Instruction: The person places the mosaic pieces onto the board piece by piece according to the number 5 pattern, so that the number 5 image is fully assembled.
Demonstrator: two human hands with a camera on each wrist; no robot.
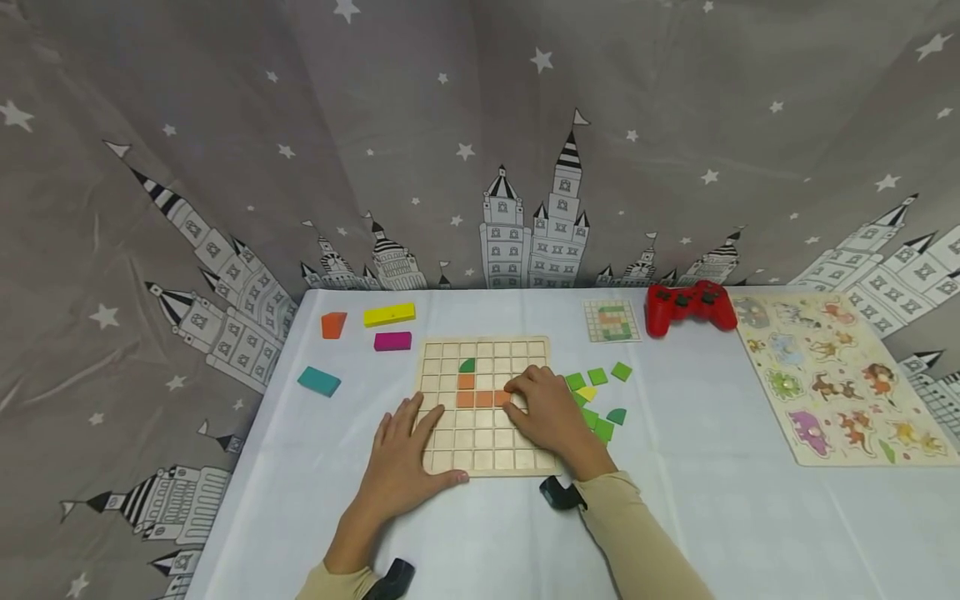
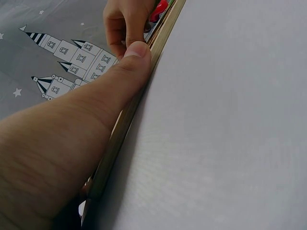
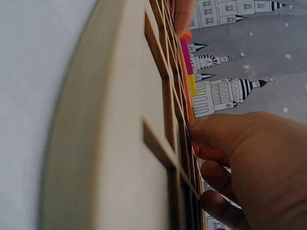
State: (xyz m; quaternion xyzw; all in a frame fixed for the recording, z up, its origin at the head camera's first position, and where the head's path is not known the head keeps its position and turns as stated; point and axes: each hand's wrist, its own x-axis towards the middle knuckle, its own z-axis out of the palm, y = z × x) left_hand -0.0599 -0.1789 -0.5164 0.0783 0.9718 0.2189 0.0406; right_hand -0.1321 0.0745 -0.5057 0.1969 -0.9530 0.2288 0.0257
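Observation:
A wooden grid board (image 1: 483, 438) lies on the white table. In its squares sit a green quarter-circle tile (image 1: 467, 365) and several orange square tiles (image 1: 467, 382), which form an L. My right hand (image 1: 553, 412) pinches the rightmost orange square tile (image 1: 502, 398) at its cell, thumb below and fingers above; the fingers partly cover it. With fingers spread, my left hand (image 1: 401, 458) rests over the board's lower left corner, its thumb along the near edge. In the left wrist view that thumb (image 2: 136, 50) touches the board's rim (image 2: 120, 129).
Right of the board lie several green squares (image 1: 621, 372), a yellow piece (image 1: 587, 392) and a green quarter-circle (image 1: 617, 416). Behind are a pattern card (image 1: 612, 322) and a red game controller (image 1: 690, 307). An animal puzzle (image 1: 843, 379) lies far right, coloured blocks (image 1: 389, 314) left.

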